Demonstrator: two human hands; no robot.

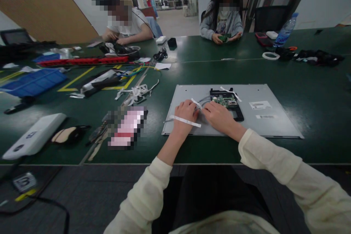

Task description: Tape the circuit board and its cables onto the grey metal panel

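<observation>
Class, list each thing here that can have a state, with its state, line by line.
Left hand: fingers bent, white strip across its back
Right hand: fingers bent, beside the left
Panel: lying flat
Circuit board: uncovered
Bottle: capped, standing
Strip pile: loosely tangled

Circuit board (225, 101) lies on panel (257, 127) (phone (128, 126) left).

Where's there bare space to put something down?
Bare green table lies right of the gray panel, on the near side of the white ring, and just beyond the panel. The left is crowded: blue tray, tangled white strips.
</observation>
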